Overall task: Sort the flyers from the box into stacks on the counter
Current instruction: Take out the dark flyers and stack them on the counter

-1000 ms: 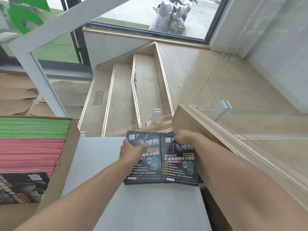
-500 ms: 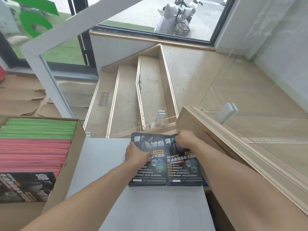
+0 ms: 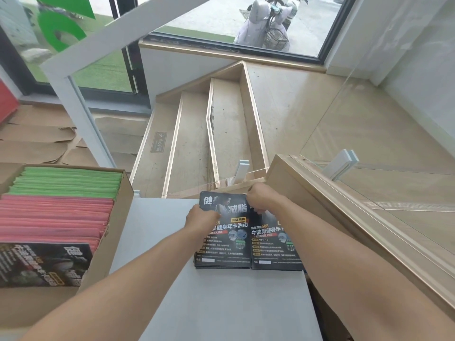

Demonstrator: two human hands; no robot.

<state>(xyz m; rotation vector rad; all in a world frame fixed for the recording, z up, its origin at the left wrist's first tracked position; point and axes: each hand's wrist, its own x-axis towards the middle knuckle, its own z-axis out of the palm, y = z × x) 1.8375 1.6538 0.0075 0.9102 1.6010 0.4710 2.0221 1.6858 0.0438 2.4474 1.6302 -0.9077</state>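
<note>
Head view, only camera. Left hand (image 3: 200,219) curled over the left edge of the left flyer stack (image 3: 225,232), fingers wrapped on the top sheets, thumb side hidden. Right hand (image 3: 261,196) pinches the far right corner of the same stack, fingers curled tight; that far edge of the top flyers looks lifted slightly off the pile. Right flyer stack (image 3: 275,247) lies just beside it, long edges touching, partly covered by the right forearm. Both stacks sit at the far right of the grey counter (image 3: 221,303), their far edges close to the counter's far edge.

Edges and room: wooden ledge (image 3: 320,193) with a glass panel runs along the counter's right side, tight against the right stack. Left half and near part of the counter are bare surface. Cardboard box (image 3: 115,232) stands on the left, its right wall at the counter's left edge, well apart from the stacks. Inside it: green flyers (image 3: 66,180) at the far end, pink flyers (image 3: 54,217) in the middle, one black flyer (image 3: 44,264) lying flat at the near end. Steps (image 3: 197,143) drop away beyond the counter.

Writing: black flyers carry large white Chinese characters, "减脂" at the top, "健身年卡活动" in the middle, and "588" in orange. Smaller lines unreadable.
</note>
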